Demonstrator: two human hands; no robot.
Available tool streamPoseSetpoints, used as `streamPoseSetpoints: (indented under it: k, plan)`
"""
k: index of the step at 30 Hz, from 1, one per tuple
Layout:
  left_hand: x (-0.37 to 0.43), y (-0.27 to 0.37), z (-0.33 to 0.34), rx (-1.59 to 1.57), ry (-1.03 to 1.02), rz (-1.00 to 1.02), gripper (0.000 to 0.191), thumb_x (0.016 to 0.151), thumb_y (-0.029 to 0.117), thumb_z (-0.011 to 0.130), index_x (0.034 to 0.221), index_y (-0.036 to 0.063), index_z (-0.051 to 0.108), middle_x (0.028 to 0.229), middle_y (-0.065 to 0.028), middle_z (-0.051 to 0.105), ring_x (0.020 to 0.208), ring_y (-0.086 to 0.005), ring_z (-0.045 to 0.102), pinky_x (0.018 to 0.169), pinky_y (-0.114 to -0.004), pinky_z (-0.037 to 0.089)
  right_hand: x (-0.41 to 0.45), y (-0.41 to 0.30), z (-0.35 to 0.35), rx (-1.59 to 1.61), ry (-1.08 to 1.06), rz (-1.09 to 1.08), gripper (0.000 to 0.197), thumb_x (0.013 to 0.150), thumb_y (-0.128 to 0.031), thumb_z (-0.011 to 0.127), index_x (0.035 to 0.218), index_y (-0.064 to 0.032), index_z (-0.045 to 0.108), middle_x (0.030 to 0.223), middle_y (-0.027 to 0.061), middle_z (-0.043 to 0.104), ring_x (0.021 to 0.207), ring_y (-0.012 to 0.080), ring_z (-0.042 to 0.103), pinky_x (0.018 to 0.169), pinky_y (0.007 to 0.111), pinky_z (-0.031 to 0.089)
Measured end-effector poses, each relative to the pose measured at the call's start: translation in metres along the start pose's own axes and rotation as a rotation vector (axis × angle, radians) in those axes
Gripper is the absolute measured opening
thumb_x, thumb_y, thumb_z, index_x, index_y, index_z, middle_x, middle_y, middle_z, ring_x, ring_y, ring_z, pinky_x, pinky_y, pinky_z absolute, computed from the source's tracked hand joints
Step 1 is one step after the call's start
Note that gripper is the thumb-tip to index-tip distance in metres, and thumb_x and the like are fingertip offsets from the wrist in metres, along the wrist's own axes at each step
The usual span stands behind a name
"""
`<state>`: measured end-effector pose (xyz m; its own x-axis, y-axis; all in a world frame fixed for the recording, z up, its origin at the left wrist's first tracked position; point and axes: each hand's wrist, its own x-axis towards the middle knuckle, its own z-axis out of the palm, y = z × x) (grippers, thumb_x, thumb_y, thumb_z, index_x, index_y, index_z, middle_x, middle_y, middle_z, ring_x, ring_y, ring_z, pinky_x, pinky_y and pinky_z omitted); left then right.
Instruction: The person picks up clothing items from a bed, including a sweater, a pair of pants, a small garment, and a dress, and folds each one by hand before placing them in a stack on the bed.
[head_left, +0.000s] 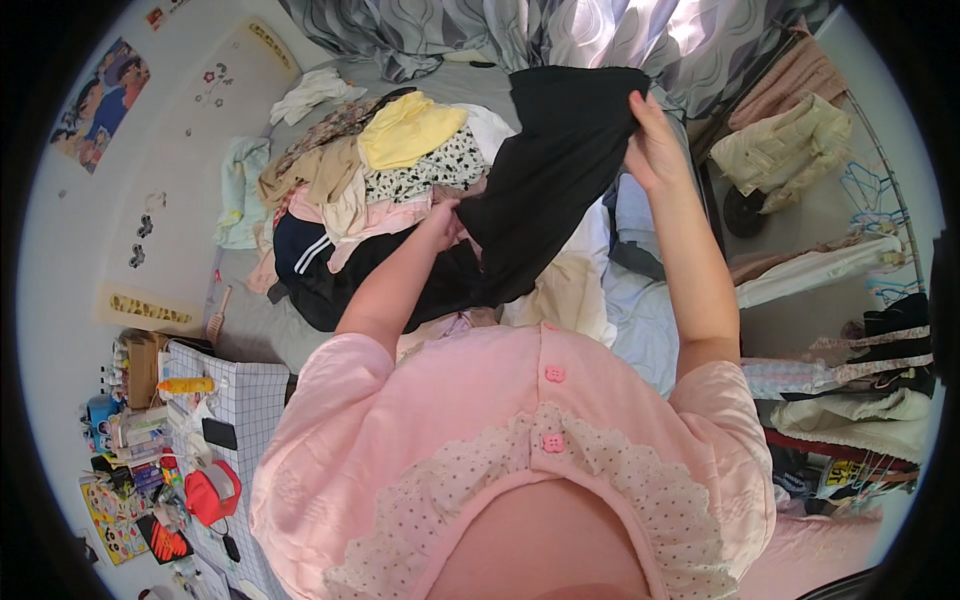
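Observation:
A black cloth garment (559, 157) is stretched between my two hands above the bed. My right hand (654, 146) pinches its upper right edge, thumb on the near face. At its left edge, my left hand (448, 223) grips the fabric, fingers partly hidden. Beneath and to the left lies a heap of clothes: a yellow garment (411, 129) on top, a white one with black spots (427, 176), a tan one (322, 174), and a navy piece with white stripes (300, 244). More black fabric (375, 289) lies under my left forearm.
Folded grey-blue clothes (636, 217) and a cream garment (566, 296) lie at the right of the bed. A rack (892, 150) with hangers and clothes stands far right. At lower left is a cluttered table with a checked cloth (259, 382). A hairbrush (217, 322) lies near the wall.

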<state>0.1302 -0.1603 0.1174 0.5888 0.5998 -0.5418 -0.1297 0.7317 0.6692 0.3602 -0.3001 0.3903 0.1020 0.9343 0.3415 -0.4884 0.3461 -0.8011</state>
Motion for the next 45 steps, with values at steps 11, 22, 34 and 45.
streamPoseSetpoints:
  k: [11,22,34,45]
  plan:
    - [-0.077,0.068,-0.034,0.174,-0.298,0.049,0.034,0.084,0.022,0.044,0.112,0.0033,0.046,0.109,-0.007,0.052,0.097,-0.0174,0.052,0.085,-0.031,0.041,0.0,-0.001,-0.072,0.089,0.22,-0.022,0.023,0.083,-0.019,0.051,0.101,-0.0049,0.051,0.1,0.0047,0.057,0.092,0.0154,0.054,0.083,0.029,0.042]
    - [-0.113,0.129,0.01,0.588,-0.279,0.198,0.024,0.081,0.016,0.053,0.1,0.0019,0.052,0.092,-0.0037,0.058,0.081,-0.0093,0.055,0.071,-0.021,0.044,0.02,-0.039,-0.073,0.072,0.269,-0.143,0.024,0.082,-0.016,0.051,0.103,-0.0042,0.049,0.099,0.0052,0.056,0.092,0.0154,0.054,0.082,0.028,0.042]
    - [-0.107,0.147,0.019,0.722,-0.121,0.403,0.03,0.079,0.026,0.054,0.101,0.0046,0.05,0.093,-0.0015,0.054,0.081,-0.0068,0.048,0.07,-0.021,0.038,0.035,-0.048,-0.075,-0.006,0.27,-0.218,0.023,0.084,-0.016,0.048,0.104,-0.004,0.048,0.098,0.005,0.056,0.091,0.0153,0.053,0.081,0.028,0.042]
    - [-0.115,0.111,0.018,1.042,-0.156,0.419,0.035,0.07,0.013,0.064,0.1,-0.0009,0.053,0.092,-0.0037,0.057,0.084,-0.0115,0.051,0.076,-0.023,0.04,0.038,-0.024,-0.089,-0.04,0.324,-0.118,0.024,0.084,-0.017,0.049,0.104,-0.0045,0.048,0.099,0.0055,0.055,0.091,0.0164,0.053,0.081,0.029,0.042]
